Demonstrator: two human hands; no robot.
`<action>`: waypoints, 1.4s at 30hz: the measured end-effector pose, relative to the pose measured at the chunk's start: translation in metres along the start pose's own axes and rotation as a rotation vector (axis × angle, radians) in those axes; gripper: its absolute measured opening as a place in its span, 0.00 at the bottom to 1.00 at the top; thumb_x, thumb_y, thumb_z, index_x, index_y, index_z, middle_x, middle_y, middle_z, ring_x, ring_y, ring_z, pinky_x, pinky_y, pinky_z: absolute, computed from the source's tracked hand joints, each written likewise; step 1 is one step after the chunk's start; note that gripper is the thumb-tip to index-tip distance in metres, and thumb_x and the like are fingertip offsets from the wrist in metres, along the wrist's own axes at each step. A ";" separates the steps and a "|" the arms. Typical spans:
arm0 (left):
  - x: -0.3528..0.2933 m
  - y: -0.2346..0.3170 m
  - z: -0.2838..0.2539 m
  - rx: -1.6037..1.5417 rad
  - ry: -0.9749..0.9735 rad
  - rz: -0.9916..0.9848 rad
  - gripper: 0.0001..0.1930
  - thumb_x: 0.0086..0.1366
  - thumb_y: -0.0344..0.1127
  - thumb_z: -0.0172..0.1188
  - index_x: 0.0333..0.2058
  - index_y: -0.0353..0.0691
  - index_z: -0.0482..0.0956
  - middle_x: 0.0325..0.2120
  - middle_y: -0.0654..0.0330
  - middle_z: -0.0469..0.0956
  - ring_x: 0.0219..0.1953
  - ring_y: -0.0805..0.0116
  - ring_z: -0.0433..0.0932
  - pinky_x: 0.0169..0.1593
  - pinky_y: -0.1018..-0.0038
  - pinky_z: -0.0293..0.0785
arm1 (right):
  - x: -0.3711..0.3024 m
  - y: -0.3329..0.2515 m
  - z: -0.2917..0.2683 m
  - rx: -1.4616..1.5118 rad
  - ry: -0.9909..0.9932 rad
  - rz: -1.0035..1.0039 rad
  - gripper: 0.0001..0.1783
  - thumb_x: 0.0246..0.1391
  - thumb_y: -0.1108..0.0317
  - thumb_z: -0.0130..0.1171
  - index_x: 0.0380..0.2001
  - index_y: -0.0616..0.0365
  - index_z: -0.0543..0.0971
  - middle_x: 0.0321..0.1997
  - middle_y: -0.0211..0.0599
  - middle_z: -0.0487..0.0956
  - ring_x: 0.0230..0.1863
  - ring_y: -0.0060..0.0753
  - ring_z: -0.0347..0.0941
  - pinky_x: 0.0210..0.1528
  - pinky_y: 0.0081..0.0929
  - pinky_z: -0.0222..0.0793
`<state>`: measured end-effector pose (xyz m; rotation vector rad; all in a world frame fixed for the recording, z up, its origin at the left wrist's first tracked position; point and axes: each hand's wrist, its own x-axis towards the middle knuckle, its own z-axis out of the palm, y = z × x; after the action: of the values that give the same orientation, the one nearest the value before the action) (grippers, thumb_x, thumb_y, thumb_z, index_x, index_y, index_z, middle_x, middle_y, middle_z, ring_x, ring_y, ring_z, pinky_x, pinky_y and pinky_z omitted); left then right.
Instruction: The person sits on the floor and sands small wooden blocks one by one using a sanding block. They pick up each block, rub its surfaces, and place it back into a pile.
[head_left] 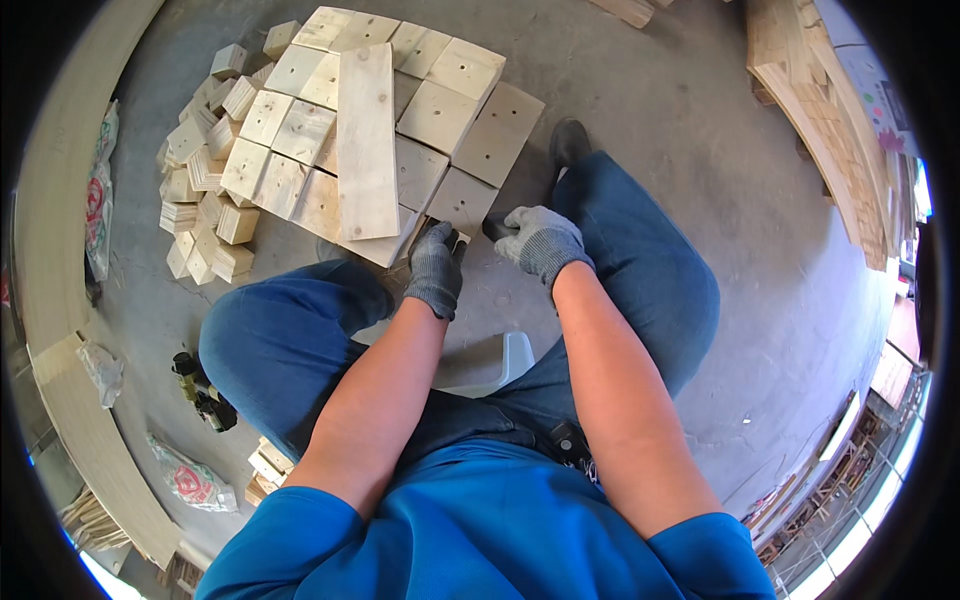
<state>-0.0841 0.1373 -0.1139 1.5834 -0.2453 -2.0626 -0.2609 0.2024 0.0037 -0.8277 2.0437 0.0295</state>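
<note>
My left hand [435, 268], in a grey knit glove, is at the near edge of the stack of pale wooden blocks [438, 115]. Its fingers are curled, and a bit of pale wood shows by the fingertips; what they grip is mostly hidden. To its right, my right hand [543, 242], gloved the same way, is closed with bent fingers. A dark shape sits at its fingertips, too unclear to name. A flat wooden board [367, 140] lies across the rows of blocks, whose square faces have small dark holes.
Loose wooden blocks [210, 170] are heaped left of the stack. A pale plastic stool [516, 355] is under me. Plastic bags [190, 478] and a dark tool [205, 390] lie on the concrete floor at left. Curved wooden panels [815, 120] stand at far right.
</note>
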 end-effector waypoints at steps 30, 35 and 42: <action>-0.068 0.051 -0.004 0.816 -0.304 0.255 0.25 0.70 0.38 0.71 0.62 0.34 0.81 0.46 0.55 0.87 0.43 0.66 0.84 0.48 0.67 0.82 | -0.078 0.014 -0.028 0.266 0.284 -0.241 0.35 0.55 0.50 0.75 0.61 0.59 0.84 0.63 0.51 0.84 0.63 0.54 0.81 0.67 0.41 0.76; -0.114 0.097 0.009 1.256 -0.172 0.907 0.31 0.65 0.41 0.76 0.63 0.34 0.79 0.52 0.48 0.84 0.49 0.55 0.84 0.57 0.63 0.81 | -0.105 0.016 -0.033 0.568 0.443 -0.391 0.33 0.56 0.55 0.78 0.60 0.63 0.84 0.61 0.51 0.84 0.62 0.49 0.82 0.65 0.37 0.77; -0.097 0.164 0.007 1.472 0.129 1.168 0.45 0.56 0.48 0.82 0.69 0.41 0.71 0.65 0.41 0.73 0.67 0.43 0.74 0.70 0.55 0.72 | -0.093 0.010 -0.034 0.619 0.611 -0.470 0.32 0.54 0.55 0.79 0.58 0.63 0.84 0.60 0.51 0.85 0.61 0.49 0.83 0.65 0.37 0.77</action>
<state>-0.0249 0.0464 0.0432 1.4381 -2.3103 -0.6465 -0.2575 0.2495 0.0908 -0.9517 2.1394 -1.1802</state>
